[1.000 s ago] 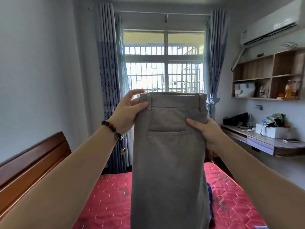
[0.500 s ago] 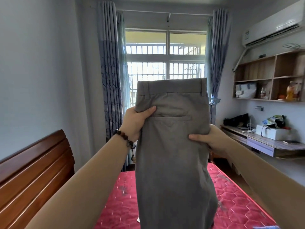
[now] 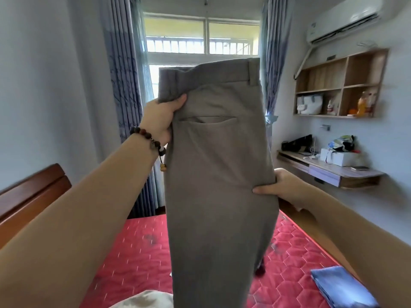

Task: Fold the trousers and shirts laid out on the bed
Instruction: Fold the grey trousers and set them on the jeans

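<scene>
Grey trousers (image 3: 213,174) are held upright in the air above a bed (image 3: 138,247) covered by a red quilted mattress, the waistband uppermost and a back pocket turned toward the camera. Their upper left edge, just below the waistband, is gripped by the left hand (image 3: 159,117), on whose wrist a beaded bracelet (image 3: 148,138) is worn. Their right edge, lower down, is pinched by the right hand (image 3: 281,185), thumb pressed on the front of the cloth. Folded blue fabric (image 3: 340,287) is seen lying on the mattress at lower right.
</scene>
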`<state>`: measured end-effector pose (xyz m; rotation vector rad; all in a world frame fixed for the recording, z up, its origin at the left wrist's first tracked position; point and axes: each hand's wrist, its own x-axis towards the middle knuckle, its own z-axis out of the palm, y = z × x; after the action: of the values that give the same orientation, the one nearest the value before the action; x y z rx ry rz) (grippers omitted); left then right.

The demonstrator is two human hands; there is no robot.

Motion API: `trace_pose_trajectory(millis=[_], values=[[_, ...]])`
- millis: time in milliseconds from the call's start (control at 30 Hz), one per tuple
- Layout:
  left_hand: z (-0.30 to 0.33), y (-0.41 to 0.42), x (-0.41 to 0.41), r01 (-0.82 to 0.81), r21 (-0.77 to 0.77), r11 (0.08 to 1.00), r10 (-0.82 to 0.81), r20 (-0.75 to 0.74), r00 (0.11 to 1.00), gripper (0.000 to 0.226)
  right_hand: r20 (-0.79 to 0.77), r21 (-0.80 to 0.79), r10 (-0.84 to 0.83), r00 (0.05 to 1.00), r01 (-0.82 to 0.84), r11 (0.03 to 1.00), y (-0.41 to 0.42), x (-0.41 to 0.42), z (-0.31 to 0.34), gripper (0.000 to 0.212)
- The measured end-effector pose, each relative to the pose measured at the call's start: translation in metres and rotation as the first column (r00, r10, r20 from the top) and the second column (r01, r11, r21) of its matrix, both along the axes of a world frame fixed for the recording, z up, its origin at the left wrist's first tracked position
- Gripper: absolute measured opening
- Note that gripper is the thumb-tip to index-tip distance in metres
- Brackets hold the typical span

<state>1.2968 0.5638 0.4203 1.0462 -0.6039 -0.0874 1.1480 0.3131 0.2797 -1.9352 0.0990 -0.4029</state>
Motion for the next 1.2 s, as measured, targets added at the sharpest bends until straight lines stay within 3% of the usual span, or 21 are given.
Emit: trace_pose_trajectory(millis=[67, 133, 233, 367, 433, 500, 567, 633, 767, 900, 1000, 1200], values=[[-0.004, 0.002, 0.005, 0.019, -0.024, 1.000, -0.019, -0.007, 1.000, 0.021, 0.120, 0.114, -0.099, 0.988, 0.085, 0.990, -0.013, -0.004, -0.009, 0.025], [-0.010, 0.000, 0.006, 0.071, -0.048, 0.996, -0.071, -0.009, 0.997, 0.016, 0.133, 0.219, -0.095, 0.987, 0.065, 0.974, -0.015, -0.004, -0.023, 0.034], [-0.016, -0.004, 0.004, 0.045, -0.030, 0.999, -0.046, -0.021, 0.999, 0.015, 0.001, 0.085, -0.060, 0.998, 0.059, 0.995, -0.007, 0.001, -0.052, 0.034], [-0.026, 0.005, 0.013, 0.005, -0.063, 0.998, -0.009, -0.066, 0.998, 0.023, 0.086, 0.062, -0.231, 0.969, 0.226, 0.972, -0.030, -0.013, -0.056, 0.022], [-0.033, 0.007, 0.014, 0.007, -0.073, 0.997, -0.013, -0.084, 0.996, 0.021, -0.008, 0.034, -0.125, 0.992, 0.125, 0.992, -0.038, -0.020, -0.054, 0.020], [-0.041, 0.003, 0.006, 0.049, -0.081, 0.996, -0.057, -0.097, 0.994, 0.019, -0.085, 0.010, 0.007, 0.996, -0.007, 1.000, -0.029, -0.023, -0.044, 0.033], [-0.048, -0.008, -0.007, 0.101, -0.068, 0.993, -0.107, -0.084, 0.991, 0.019, -0.020, 0.079, 0.073, 0.997, -0.072, 0.994, -0.013, -0.019, -0.024, 0.052], [-0.053, -0.020, -0.021, 0.122, -0.032, 0.992, -0.124, -0.075, 0.990, 0.022, 0.133, 0.234, 0.036, 0.990, -0.066, 0.970, 0.003, -0.015, 0.001, 0.057], [-0.053, -0.023, -0.038, 0.106, 0.049, 0.993, -0.104, -0.030, 0.994, 0.024, 0.265, 0.403, -0.019, 0.964, -0.092, 0.910, 0.019, -0.024, 0.047, 0.031], [-0.054, 0.001, -0.048, 0.183, 0.158, 0.970, -0.185, -0.002, 0.983, 0.046, 0.277, 0.430, -0.059, 0.959, -0.069, 0.900, 0.026, -0.040, 0.062, 0.028], [-0.076, 0.016, -0.068, 0.255, 0.332, 0.908, -0.273, 0.008, 0.962, 0.048, 0.291, 0.485, -0.099, 0.952, -0.057, 0.873, 0.029, -0.054, 0.064, 0.026], [-0.110, 0.021, -0.105, 0.190, 0.298, 0.936, -0.225, 0.090, 0.970, 0.047, 0.340, 0.377, -0.123, 0.932, -0.015, 0.926, 0.027, -0.091, 0.049, 0.015]])
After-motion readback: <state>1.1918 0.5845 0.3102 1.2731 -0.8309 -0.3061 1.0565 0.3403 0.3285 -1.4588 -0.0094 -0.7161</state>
